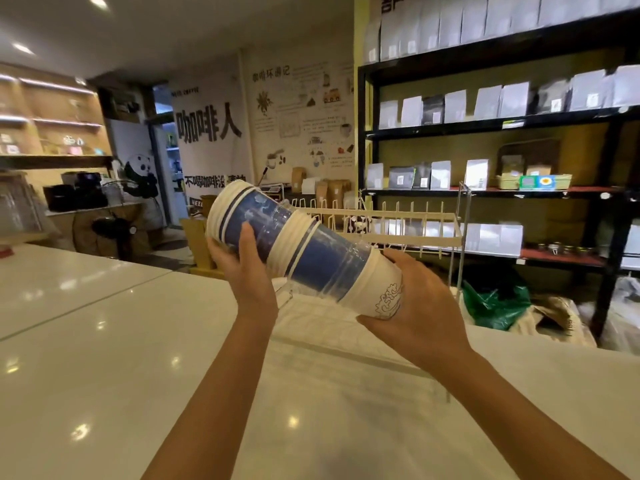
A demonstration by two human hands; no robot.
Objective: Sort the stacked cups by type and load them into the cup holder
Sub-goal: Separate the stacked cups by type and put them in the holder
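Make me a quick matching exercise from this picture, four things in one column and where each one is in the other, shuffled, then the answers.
Things
1. left hand
2. right hand
3. wire rack
4. green bag

Places
A. behind the cup stack
B. under the shelves, on the floor
C. on the stack's wide, rimmed end
D. cupping the stack's white bottom end

Pairs: 1-C, 2-D, 3-A, 4-B

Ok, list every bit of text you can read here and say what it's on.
"咖啡人": large black characters on the white wall banner.
"咖啡环游记": heading of the illustrated wall poster; its small print is unreadable.
Shelf bag labels: too small.
Cup stack: patterns only, no words.
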